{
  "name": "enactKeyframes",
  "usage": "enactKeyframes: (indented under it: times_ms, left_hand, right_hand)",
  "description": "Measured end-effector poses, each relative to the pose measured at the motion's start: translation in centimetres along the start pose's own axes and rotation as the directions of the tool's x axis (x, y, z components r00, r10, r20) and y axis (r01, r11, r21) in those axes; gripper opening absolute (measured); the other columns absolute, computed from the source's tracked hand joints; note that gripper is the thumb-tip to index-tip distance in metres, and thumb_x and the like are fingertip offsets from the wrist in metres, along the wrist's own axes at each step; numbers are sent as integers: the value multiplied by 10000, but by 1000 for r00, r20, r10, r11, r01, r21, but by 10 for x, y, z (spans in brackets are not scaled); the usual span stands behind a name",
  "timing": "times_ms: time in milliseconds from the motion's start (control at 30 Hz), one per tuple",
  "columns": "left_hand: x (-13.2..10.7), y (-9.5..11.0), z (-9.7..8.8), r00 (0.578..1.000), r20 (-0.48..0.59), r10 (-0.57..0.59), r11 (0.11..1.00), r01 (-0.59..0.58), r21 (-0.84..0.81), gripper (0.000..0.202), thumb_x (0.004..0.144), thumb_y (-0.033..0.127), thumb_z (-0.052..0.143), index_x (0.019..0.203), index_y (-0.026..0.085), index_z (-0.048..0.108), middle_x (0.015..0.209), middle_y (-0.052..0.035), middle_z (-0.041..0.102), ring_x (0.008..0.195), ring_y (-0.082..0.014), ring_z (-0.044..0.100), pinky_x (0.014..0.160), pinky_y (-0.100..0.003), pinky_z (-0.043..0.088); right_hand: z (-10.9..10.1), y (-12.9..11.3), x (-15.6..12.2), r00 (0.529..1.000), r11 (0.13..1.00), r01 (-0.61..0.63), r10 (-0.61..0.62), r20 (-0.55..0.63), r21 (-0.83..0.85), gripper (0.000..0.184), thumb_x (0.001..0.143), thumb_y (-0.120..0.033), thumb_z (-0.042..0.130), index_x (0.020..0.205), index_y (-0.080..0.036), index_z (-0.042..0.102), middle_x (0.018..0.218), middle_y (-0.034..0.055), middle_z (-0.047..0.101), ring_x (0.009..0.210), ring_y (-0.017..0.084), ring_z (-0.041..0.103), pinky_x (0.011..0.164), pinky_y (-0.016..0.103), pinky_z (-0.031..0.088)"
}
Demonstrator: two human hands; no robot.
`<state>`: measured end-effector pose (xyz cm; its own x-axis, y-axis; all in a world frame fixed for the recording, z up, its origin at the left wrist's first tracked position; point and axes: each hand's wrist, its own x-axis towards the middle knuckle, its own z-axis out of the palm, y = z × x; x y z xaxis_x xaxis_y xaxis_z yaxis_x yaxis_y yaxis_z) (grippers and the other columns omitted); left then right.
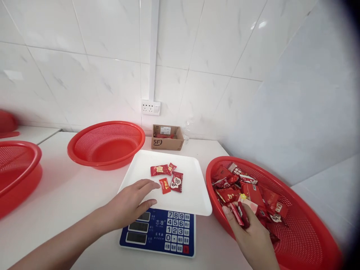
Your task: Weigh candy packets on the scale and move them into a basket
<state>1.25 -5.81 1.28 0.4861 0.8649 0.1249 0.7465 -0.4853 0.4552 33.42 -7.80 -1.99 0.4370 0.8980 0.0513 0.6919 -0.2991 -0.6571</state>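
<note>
1. Four red packets (pixel 176 182) lie on the white tray (pixel 194 195) of the scale (pixel 157 234), near its middle; three are close together or touching, and one small packet is just in front.
2. The left hand (pixel 133 198) is at the tray's near left part, with fingers extended and thumb apart from them. It and its wrist cover a part of the scale's display side.
3. The right hand (pixel 251 230) is to the right of the scale, pinching some packets, at least two as I can see.
4. Under it is the right basket (pixel 306 243), with many packets in a heap; they overlap and the hand hides some, so I cannot count them.
5. Two more red baskets stand left of the scale: the back basket (pixel 112 148) and the left basket (pixel 25 191), cut by the view.
6. Behind the scale, on the same bench (pixel 70 195), is one cardboard box (pixel 165 144) with red content.
</note>
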Motion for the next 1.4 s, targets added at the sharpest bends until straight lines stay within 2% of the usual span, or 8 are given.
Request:
enactKeyframes:
  times_ms: [133,233,333,467,600,967,1233,1400]
  left_hand:
    - [22,-6,-4,996,81,-27,997,21,79,345,919,331,433,1249,231,437,1372,-76,471,1223,-230,475,968,-393,443]
    - [37,-12,-6,989,145,-41,988,19,153,460,914,330,448,1350,217,356,1478,-84,332,1331,-240,334,1049,-414,354]
    - [47,-19,-8,975,208,-76,979,33,200,567,918,395,428,1427,223,248,1525,-87,217,1386,-257,200,1082,-452,289]
    - [52,-24,-10,958,265,-109,980,58,193,615,921,471,378,1454,230,191,1533,-71,184,1403,-253,124,1101,-472,240]
    - [47,-19,-9,951,295,-98,985,50,166,603,918,476,380,1452,264,198,1530,-36,204,1402,-247,135,1103,-464,238]
    - [33,-6,-10,950,311,-20,977,-47,208,561,903,395,461,1423,274,288,1485,-62,326,1333,-264,328,1037,-416,351]
    - [44,-5,-2,948,298,110,972,-166,169,541,887,373,507,1393,263,354,1484,-71,327,1372,-279,240,1065,-456,306]
    - [54,-7,3,941,284,183,958,-236,162,486,865,321,551,1332,239,444,1439,-99,398,1333,-299,319,1048,-463,331]
  right_hand:
    - [2,3,2,1000,1000,17,-16,8,-20,714,630,-735,460,1019,-150,583,1115,194,635,1056,382,552,858,458,438]
    - [2,3,1,999,1000,11,-11,51,6,669,649,-724,453,1011,-173,570,1090,168,650,1010,350,581,825,424,455]
    - [2,2,-1,998,1000,17,-18,67,16,613,666,-708,450,978,-195,576,1044,140,668,951,324,606,785,395,469]
    - [1,-1,-2,999,1000,28,-28,37,2,617,663,-705,453,967,-188,599,1017,145,675,925,320,615,763,385,477]
    - [1,-4,-2,999,1000,13,-13,40,-3,614,663,-702,452,963,-190,609,989,138,682,886,310,625,726,371,488]
    - [2,-2,-2,999,999,36,-37,38,3,573,674,-680,465,944,-195,607,965,126,687,849,293,632,695,343,488]
    - [0,-4,-4,998,999,41,-40,45,-11,544,682,-671,464,915,-201,609,938,120,690,820,288,632,678,343,487]
    - [2,-3,-3,996,997,78,-78,40,14,500,675,-653,494,872,-210,615,919,109,695,790,275,635,643,321,489]
